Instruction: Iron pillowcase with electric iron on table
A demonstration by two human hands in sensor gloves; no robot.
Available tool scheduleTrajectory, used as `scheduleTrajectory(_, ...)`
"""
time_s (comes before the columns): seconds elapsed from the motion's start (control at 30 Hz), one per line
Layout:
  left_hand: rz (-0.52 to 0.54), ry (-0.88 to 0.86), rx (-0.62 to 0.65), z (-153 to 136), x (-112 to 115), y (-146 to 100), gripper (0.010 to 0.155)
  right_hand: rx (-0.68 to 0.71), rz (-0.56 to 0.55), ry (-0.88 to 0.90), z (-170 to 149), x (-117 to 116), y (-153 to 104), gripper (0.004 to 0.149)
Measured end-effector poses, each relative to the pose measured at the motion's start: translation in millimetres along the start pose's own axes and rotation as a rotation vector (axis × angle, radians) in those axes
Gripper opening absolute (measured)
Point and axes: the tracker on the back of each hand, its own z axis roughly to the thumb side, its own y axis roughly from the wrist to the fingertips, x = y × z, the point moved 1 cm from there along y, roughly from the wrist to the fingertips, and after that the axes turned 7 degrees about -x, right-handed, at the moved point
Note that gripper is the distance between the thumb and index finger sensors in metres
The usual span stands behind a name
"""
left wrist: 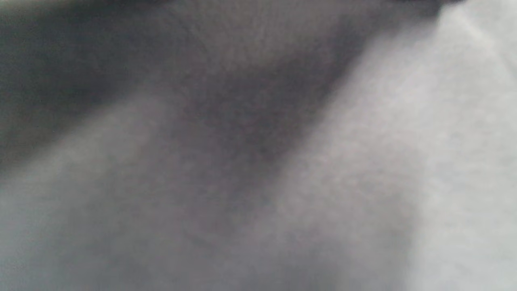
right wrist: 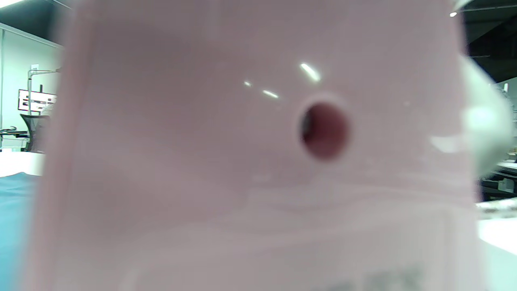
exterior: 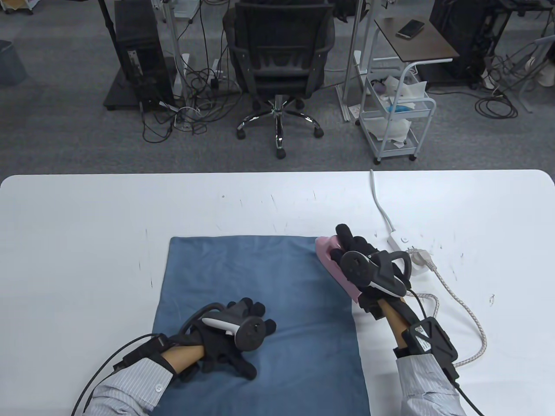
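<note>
The left wrist view was all grey blur. The right hand [exterior: 362, 264] hid most of the pink iron [exterior: 328, 255]; its handle went unseen.

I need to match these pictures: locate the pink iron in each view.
Table view: the pink plastic electric iron sits right of centre, at the blue fabric pillowcase's right edge, under the right hand.
Left wrist view: not visible; only blur.
Right wrist view: fills the frame.
Shared landmark: the blue pillowcase.
</note>
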Motion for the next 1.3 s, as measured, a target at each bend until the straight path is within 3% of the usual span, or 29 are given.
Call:
scheduleTrajectory(0.1,-0.040,0.042,0.005,11.0,4.0,-10.1,0.109,0.041,0.014,0.000,9.9,-0.9,-4.8,0.063)
scheduleTrajectory(0.27,0.113,-0.114,-0.115,-25.2,3.7,-40.9,0.110,0.170,0.064,-0.003,41.3,-11.8,-10.0,0.063)
scheduleTrajectory(0.47,0.007,-0.302,-0.352,-83.6,42.7,-76.3,0.113,0.327,0.149,0.015,86.9,-30.8,-10.1,0.063)
scheduleTrajectory(0.63,-0.014,-0.337,-0.429,-103.7,66.3,-76.7,0.113,0.351,0.211,0.053,103.9,-47.6,0.3,0.063)
scheduleTrajectory(0.8,-0.030,-0.326,-0.418,-104.6,69.1,-75.2,0.113,0.254,0.219,0.044,92.8,-58.5,20.9,0.063)
scheduleTrajectory(1.13,-0.012,-0.340,-0.417,-104.0,69.4,-77.1,0.113,-0.053,0.160,-0.058,27.2,-70.0,65.9,0.064)
scheduleTrajectory(1.3,-0.014,-0.343,-0.417,-104.0,69.6,-77.4,0.113,-0.011,0.175,-0.099,20.8,-59.4,64.6,0.081)
